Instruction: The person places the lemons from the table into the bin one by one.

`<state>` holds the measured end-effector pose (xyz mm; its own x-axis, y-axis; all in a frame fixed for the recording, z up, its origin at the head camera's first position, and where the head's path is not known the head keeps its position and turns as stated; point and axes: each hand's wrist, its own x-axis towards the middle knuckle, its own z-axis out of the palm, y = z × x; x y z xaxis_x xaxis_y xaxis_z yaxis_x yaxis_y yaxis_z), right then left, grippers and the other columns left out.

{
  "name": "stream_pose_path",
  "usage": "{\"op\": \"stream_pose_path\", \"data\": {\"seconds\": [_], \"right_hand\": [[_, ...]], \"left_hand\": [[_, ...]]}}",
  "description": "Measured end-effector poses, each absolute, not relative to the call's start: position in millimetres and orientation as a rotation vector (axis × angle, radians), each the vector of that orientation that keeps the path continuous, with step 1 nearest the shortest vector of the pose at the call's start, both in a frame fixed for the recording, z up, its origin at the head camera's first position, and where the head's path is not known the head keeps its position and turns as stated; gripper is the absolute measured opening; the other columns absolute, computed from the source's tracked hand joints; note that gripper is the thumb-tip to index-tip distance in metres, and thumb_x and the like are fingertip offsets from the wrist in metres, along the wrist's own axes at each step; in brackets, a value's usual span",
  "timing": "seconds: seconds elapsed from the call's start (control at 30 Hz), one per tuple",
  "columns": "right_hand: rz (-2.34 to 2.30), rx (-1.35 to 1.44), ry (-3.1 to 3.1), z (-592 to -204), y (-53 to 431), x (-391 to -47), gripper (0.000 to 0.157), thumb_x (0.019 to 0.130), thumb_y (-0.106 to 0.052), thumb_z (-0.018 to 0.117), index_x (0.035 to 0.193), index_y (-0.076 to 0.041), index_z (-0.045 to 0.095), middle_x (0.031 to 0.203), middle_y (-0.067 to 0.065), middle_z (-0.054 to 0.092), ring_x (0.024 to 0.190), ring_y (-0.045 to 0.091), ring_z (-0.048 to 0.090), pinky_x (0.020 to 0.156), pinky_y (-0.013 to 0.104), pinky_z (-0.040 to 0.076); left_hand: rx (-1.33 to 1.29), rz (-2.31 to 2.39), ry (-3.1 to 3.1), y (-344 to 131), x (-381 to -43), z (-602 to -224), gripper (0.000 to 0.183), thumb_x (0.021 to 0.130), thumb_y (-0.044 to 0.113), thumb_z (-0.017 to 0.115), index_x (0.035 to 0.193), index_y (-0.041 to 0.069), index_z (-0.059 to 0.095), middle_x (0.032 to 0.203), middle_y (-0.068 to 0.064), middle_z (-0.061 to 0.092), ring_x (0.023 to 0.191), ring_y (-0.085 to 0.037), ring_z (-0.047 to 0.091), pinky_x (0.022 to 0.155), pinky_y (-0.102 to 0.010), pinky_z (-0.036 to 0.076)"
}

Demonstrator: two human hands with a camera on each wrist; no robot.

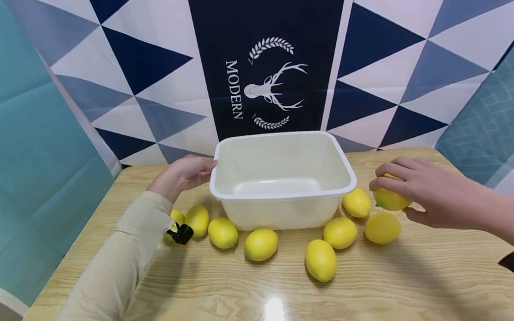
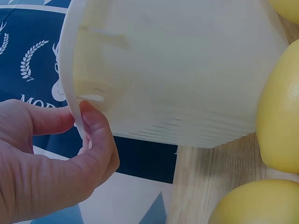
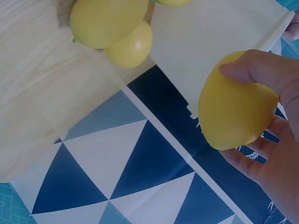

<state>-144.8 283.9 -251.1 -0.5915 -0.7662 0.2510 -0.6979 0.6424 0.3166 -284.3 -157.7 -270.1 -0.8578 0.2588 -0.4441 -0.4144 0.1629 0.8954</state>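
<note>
A white plastic bin (image 1: 283, 213) stands at the back of the wooden table, its inside showing only bare walls and floor. My left hand (image 1: 188, 173) pinches the bin's left rim; the left wrist view shows thumb and fingers on either side of the rim (image 2: 70, 56). To the right of the bin, my right hand (image 1: 438, 195) grips a yellow lemon (image 1: 390, 199) above the table. In the right wrist view that lemon (image 3: 236, 109) sits between thumb and fingers, partly covered by them.
Several more lemons lie on the table (image 1: 231, 301) in an arc around the bin's front, among them one at front centre (image 1: 261, 245) and one below my right hand (image 1: 382, 228). My left sleeve partly hides the leftmost lemon. Behind the table hangs a patterned cloth (image 1: 153, 88).
</note>
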Motion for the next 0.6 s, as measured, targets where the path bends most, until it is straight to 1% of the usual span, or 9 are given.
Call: {"op": "stream_pose_path", "data": {"seconds": [0.23,0.37,0.5,0.6], "right_hand": [[-0.272,1.184,-2.476,-242,277,-149,0.079,0.044,-0.009,0.095,0.115,-0.020,0.061,0.112,0.004,0.061,0.104,0.027,0.058,0.079,0.048,0.057],[-0.270,1.199,-2.468,-237,273,-152,0.078,0.046,-0.007,0.093,0.116,-0.020,0.061,0.113,0.004,0.061,0.103,0.026,0.057,0.076,0.047,0.057],[-0.289,1.194,-2.468,-232,269,-156,0.077,0.048,-0.009,0.093,0.118,-0.021,0.061,0.113,0.003,0.061,0.098,0.023,0.057,0.071,0.041,0.057],[-0.289,1.192,-2.470,-229,265,-160,0.077,0.050,-0.008,0.093,0.118,-0.021,0.061,0.114,0.004,0.060,0.096,0.023,0.056,0.072,0.040,0.056]], "left_hand": [[-0.166,1.751,1.939,-156,-284,-271,0.045,0.103,0.013,0.047,0.145,-0.002,0.038,0.114,-0.002,0.048,0.099,-0.013,0.049,0.073,-0.012,0.054],[-0.155,1.749,1.944,-156,-284,-271,0.046,0.103,0.013,0.048,0.145,-0.002,0.038,0.115,-0.002,0.048,0.099,-0.012,0.050,0.077,-0.013,0.054],[-0.149,1.744,1.955,-156,-285,-272,0.046,0.102,0.012,0.049,0.145,-0.002,0.039,0.115,-0.002,0.049,0.098,-0.012,0.050,0.079,-0.013,0.054],[-0.156,1.747,1.955,-156,-285,-271,0.045,0.102,0.012,0.049,0.144,-0.002,0.040,0.114,-0.002,0.048,0.099,-0.013,0.050,0.080,-0.015,0.054]]}}
